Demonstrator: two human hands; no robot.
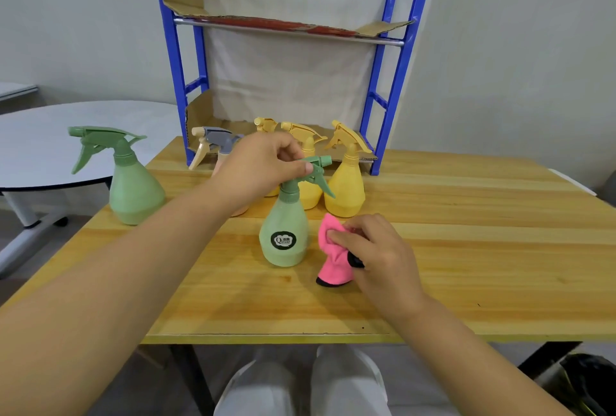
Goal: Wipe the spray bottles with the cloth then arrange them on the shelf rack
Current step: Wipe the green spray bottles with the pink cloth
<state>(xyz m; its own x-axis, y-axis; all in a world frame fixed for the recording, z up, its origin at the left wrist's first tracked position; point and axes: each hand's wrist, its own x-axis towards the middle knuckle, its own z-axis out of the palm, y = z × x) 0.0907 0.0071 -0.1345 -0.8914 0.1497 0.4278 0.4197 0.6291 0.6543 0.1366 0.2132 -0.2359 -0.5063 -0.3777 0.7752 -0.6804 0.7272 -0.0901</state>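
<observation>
Gripping the trigger head of an upright pale green plastic spray bottle (284,242) on the wooden table (466,249), the left hand (263,165) steadies it; beside it, the right hand (376,249) clutches a bunched pink cloth (333,259).

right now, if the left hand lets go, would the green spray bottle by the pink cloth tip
The green spray bottle likely stays upright: wide base flat on the wooden table. Being seemingly light plastic, it may slide under the pink cloth unless the left hand holds it.
</observation>
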